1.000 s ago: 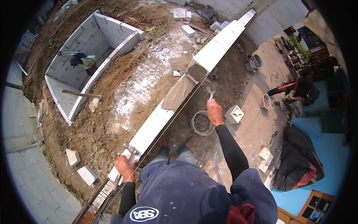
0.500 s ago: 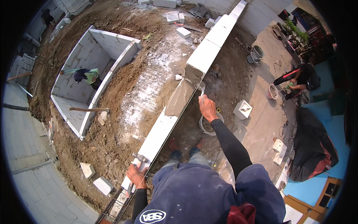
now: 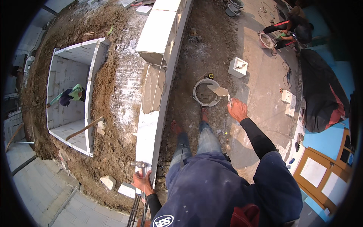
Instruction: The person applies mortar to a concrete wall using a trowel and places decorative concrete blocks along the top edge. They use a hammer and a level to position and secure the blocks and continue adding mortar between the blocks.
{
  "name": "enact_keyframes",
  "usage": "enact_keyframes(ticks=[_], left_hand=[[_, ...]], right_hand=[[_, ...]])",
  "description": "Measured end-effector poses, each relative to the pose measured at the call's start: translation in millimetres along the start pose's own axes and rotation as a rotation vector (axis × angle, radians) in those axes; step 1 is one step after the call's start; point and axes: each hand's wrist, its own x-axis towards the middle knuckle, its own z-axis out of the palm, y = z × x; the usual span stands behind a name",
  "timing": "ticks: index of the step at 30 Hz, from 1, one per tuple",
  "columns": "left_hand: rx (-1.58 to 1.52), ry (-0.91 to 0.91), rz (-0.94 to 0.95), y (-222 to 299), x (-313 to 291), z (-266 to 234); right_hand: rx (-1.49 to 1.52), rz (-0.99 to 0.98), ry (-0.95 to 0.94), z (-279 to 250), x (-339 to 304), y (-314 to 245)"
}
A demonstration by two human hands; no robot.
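My right hand [image 3: 238,110] grips the handle of a trowel [image 3: 218,90]; its blade, smeared with grey mortar, is over the rim of a round bucket [image 3: 206,99] with mortar inside. At the near end of the long white block wall [image 3: 146,130], my left hand [image 3: 143,183] is closed around a hammer [image 3: 140,165], its head above the fingers and most of the handle hidden. Grey mortar [image 3: 153,89] covers part of the wall top, up against the end of a higher white block [image 3: 155,32]. A thin string runs along the wall.
Left of the wall, a person [image 3: 72,94] works inside a block-walled pit [image 3: 90,102]. Another person [image 3: 295,32] crouches at the upper right beside a bucket [image 3: 267,41]. A hollow white block [image 3: 238,67] and a tape measure [image 3: 210,76] lie right of the wall. Steel bars [image 3: 135,207] project near my left hand.
My right hand and the trowel have moved from the mortar on the wall rightward to the bucket. The view has turned to the right. My left hand stays at the hammer.
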Motion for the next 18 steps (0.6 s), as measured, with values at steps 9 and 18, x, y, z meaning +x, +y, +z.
enact_keyframes(ticks=[9,18], left_hand=[[-0.030,-0.107,-0.117,4,-2,-29],[0.163,0.027,-0.122,-18,-17,-54]], right_hand=[[-0.206,-0.081,-0.258,220,62,102],[-0.358,-0.390,-0.382,454,156,99]])
